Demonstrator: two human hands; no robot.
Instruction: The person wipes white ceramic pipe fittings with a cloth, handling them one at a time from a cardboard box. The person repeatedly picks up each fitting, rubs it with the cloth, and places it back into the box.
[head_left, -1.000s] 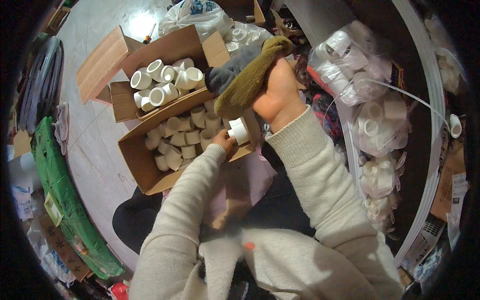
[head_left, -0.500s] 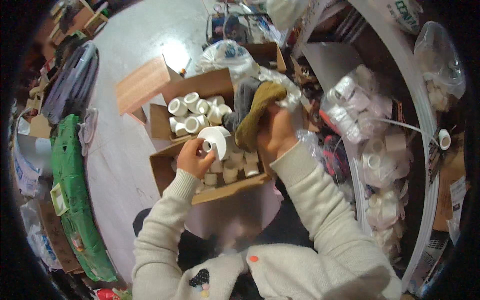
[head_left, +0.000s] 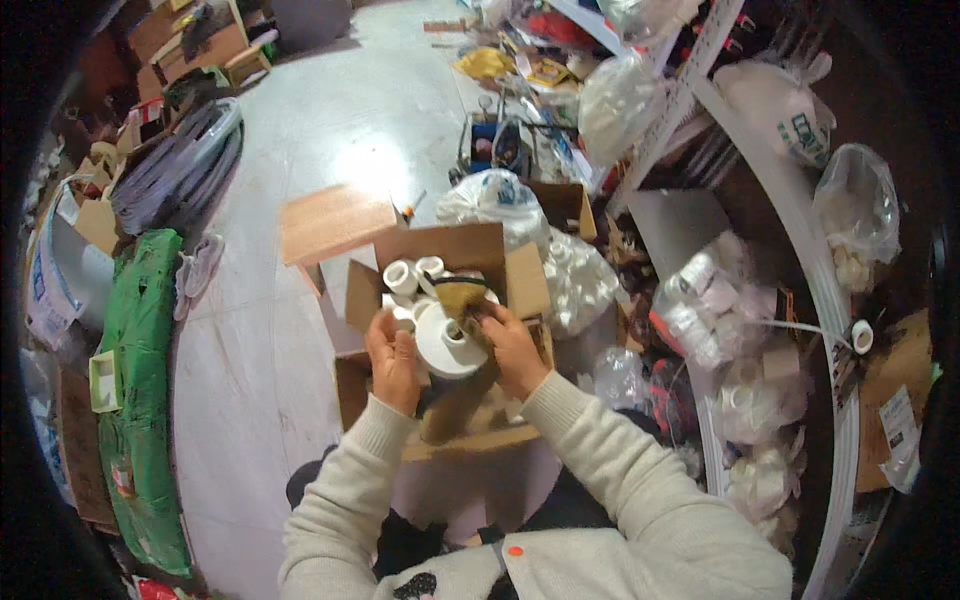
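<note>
My left hand (head_left: 394, 362) grips the rim of a white round plastic fitting (head_left: 438, 352), a wide disc with a short, holed neck facing up. Against the fitting's other side, my right hand (head_left: 515, 352) is closed on an olive-brown cloth (head_left: 462, 294). Part of the cloth lies over the fitting's far edge, and a blurred brown part hangs below it. Beneath my hands is an open cardboard box (head_left: 478, 440), largely hidden. Just beyond stands another cardboard box (head_left: 470, 240) holding several white pipe fittings (head_left: 400, 277).
A closed carton (head_left: 338, 225) sits behind the boxes to the left. White plastic bags (head_left: 490, 200) lie beyond them. On the right, metal shelving (head_left: 780, 190) carries bagged white fittings (head_left: 745, 385). A long green wrapped bundle (head_left: 145, 400) and coiled grey hose (head_left: 180, 160) lie at left.
The cloth has come left and down onto the fitting, and my hands are now close together. The view has shifted, showing more floor at the far side.
</note>
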